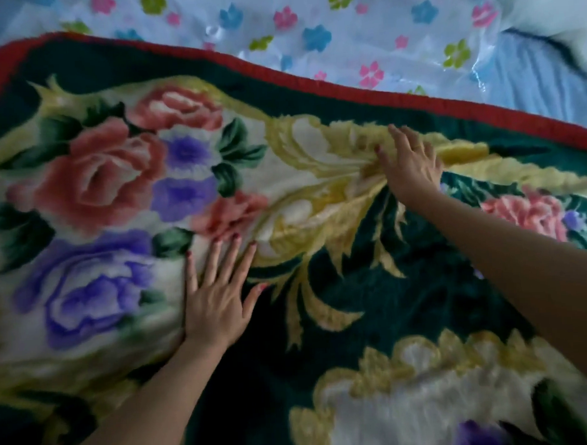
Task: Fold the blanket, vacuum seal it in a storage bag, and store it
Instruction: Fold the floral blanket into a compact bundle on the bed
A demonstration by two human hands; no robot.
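A thick plush blanket (373, 303) fills most of the view, dark green with pink and purple roses, yellow scrolls and a red border along its far edge. My left hand (218, 299) lies flat on it near the middle, fingers straight and spread. Farther away, my right hand (414, 165) presses flat on a yellow scroll, fingers extended, with small creases in the pile at its fingertips. A clear plastic storage bag (327, 29) printed with small coloured flowers lies beyond the red border, partly under the blanket.
A light blue ribbed sheet (535, 80) shows at the right beyond the blanket. Something white and soft (551, 6) sits at the top right corner, on the bag's far edge.
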